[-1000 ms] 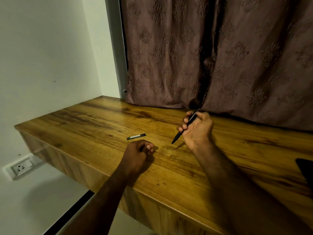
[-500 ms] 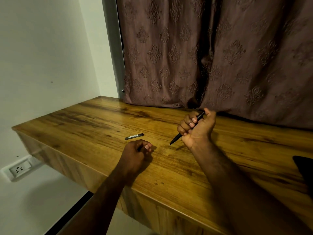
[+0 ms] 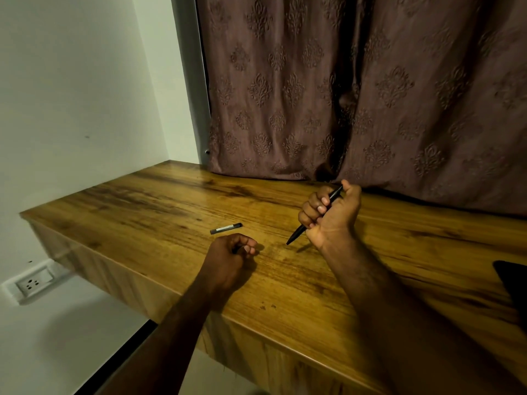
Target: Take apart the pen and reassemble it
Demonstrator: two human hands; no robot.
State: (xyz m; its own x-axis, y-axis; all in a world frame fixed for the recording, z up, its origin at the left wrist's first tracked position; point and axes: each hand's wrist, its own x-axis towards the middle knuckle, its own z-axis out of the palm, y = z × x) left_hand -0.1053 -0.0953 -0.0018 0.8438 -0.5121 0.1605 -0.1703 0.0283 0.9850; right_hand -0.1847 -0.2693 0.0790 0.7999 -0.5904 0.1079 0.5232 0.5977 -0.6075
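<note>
A mauve-brown curtain [image 3: 370,95] of heavy fabric, embossed with repeating floral medallions, hangs in soft folds across the upper right of the frame. Its hem meets the back edge of a glossy, wood-grain laminate counter [image 3: 171,201] that runs from centre left to lower right.

Right of centre, the person's right hand [image 3: 330,220] is raised just off the counter, palm towards the camera. Its fingers are wrapped round a slim black plastic pen [image 3: 298,235] and the thumb lies near the top end. The pen slants down to the left with its tapered tip hovering close above the wood, a fist-like hold that would suit pulling or twisting the barrel rather than writing.

The left hand [image 3: 228,255] rests on the counter at centre, fingers curled under. Whether it holds a small part cannot be told.

Just beyond its knuckles a short dark cylindrical piece with a pale band [image 3: 225,228] lies flat on the wood. It is probably a pen section set aside within easy reach for refitting.

A white wall socket [image 3: 32,283] sits at lower left.
</note>
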